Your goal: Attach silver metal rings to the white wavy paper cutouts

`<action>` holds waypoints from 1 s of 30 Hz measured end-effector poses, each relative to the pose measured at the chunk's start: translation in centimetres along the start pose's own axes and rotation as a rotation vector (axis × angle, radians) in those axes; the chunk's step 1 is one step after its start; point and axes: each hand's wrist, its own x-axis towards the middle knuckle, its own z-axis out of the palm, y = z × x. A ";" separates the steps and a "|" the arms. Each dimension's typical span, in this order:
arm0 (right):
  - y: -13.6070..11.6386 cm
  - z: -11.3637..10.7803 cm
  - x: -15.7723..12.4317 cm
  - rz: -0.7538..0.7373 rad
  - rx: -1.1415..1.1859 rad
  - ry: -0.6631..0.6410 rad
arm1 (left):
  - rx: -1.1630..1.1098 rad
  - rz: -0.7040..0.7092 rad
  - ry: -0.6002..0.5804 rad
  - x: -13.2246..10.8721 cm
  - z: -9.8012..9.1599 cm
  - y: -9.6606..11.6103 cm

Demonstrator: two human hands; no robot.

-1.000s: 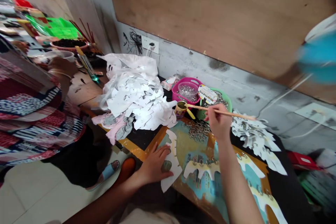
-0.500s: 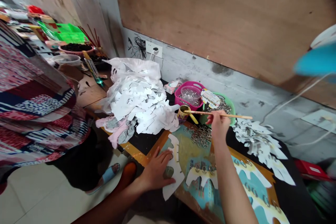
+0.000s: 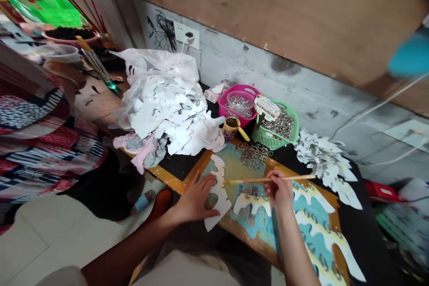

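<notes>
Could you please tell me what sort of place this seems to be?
Probably a home workshop for craft piecework: a heap of white cut-out paper shapes, a green plastic basket of metal rings, and a painted board where the right hand holds a wooden stick over paper pieces set with rings.

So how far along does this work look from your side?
Looks done: the white cutouts on the painted board already carry metal rings. In hand: the left hand presses another cutout flat, and the right hand holds a thin wooden stick. Left: probably the white cutout pile and the metal rings in the green basket.
</notes>
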 end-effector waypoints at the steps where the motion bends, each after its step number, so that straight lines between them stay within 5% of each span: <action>1: 0.6 0.0 -0.1 0.014 -0.011 -0.012 | -0.004 -0.002 -0.006 0.0 0.0 0.0; 7: 1.6 0.1 0.2 0.074 -0.061 -0.122 | -0.006 -0.017 -0.021 0.0 -0.1 0.1; 30: 0.6 0.8 0.3 0.119 -0.079 -0.202 | -0.009 -0.010 -0.001 0.0 0.1 0.0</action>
